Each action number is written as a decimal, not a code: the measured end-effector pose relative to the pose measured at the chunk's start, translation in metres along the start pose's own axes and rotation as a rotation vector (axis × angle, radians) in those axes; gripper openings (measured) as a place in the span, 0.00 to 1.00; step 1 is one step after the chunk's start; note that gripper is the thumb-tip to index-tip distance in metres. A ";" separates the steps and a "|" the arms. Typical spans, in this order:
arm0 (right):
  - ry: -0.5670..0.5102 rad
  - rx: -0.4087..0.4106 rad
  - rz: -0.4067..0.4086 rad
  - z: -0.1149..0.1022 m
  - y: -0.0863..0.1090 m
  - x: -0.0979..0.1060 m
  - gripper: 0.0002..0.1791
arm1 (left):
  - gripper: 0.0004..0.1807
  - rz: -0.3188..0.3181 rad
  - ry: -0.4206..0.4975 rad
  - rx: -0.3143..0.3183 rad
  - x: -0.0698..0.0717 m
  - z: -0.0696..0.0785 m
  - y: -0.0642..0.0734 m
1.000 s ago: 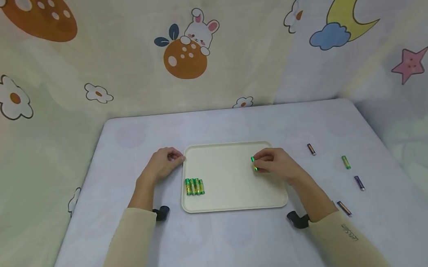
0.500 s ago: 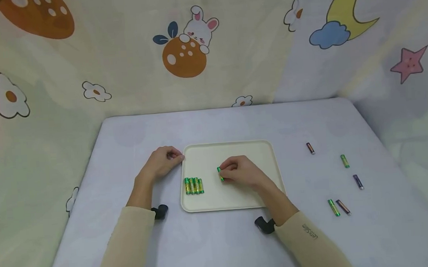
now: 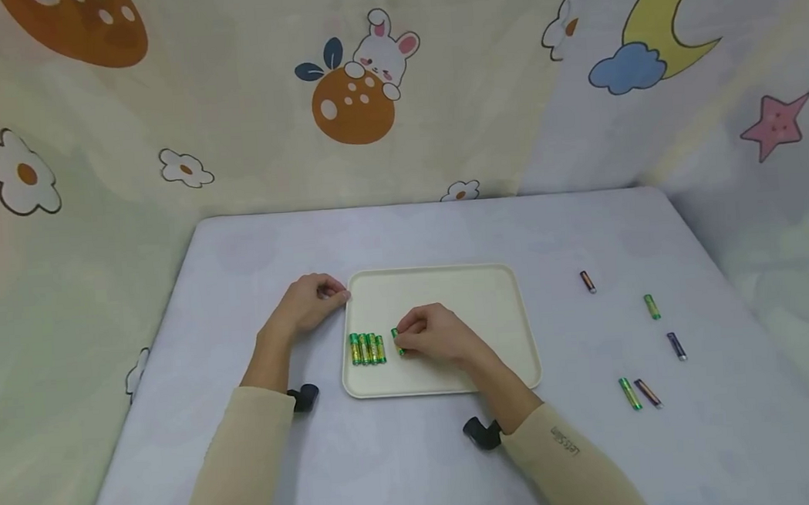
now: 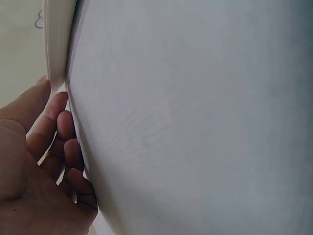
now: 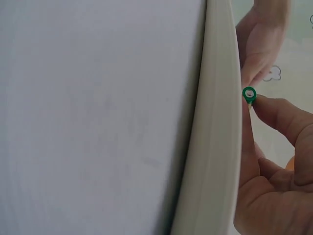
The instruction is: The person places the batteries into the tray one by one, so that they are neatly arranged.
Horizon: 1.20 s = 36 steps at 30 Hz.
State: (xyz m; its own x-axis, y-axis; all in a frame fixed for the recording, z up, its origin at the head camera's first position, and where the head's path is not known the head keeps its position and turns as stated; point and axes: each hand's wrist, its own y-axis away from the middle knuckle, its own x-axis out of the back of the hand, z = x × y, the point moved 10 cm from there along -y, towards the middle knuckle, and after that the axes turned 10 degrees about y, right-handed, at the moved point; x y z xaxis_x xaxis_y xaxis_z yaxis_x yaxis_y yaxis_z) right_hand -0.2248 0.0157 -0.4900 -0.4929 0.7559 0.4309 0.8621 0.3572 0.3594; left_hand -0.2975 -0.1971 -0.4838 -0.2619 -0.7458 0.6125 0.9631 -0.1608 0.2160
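My right hand [image 3: 439, 332] pinches a green battery [image 3: 398, 342] between thumb and fingertips, over the cream tray [image 3: 448, 284]. In the right wrist view the flat end of this green battery [image 5: 249, 94] faces the camera, with the thumb [image 5: 279, 115] against it. Just to its left, several green batteries [image 3: 367, 349] lie side by side in a row near the tray's left edge. My left hand [image 3: 310, 301] holds the tray's left rim. The left wrist view shows the thumb [image 4: 36, 100] on the rim [image 4: 56, 44] and the index fingertip just below it, other fingers curled.
Loose batteries lie on the white-covered table right of the tray: a brown one [image 3: 588, 282] at the back, a short green one [image 3: 652, 307], a dark purple one [image 3: 677, 346], and a green one [image 3: 630, 394] beside another dark one [image 3: 648, 394]. A patterned curtain [image 3: 249, 100] hangs behind.
My right hand has carried the green battery leftward across the tray, from its right side to near the row. The left hand has stayed at the rim.
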 end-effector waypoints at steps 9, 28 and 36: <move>0.197 0.028 0.040 -0.010 -0.004 -0.009 0.08 | 0.17 -0.003 0.004 -0.006 -0.002 -0.001 -0.001; 0.339 0.035 0.109 -0.016 0.004 0.009 0.06 | 0.16 0.010 -0.010 -0.005 0.000 -0.001 -0.001; 0.360 0.086 0.107 -0.009 0.016 0.035 0.09 | 0.16 0.015 -0.010 -0.005 0.000 0.000 0.000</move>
State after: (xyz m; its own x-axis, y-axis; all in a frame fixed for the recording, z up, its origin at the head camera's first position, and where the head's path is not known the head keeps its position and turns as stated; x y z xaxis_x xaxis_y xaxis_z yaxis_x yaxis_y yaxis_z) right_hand -0.2298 0.0430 -0.4616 -0.3965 0.5559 0.7306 0.9099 0.3433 0.2327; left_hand -0.2974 -0.1974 -0.4838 -0.2476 -0.7417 0.6233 0.9673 -0.1528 0.2025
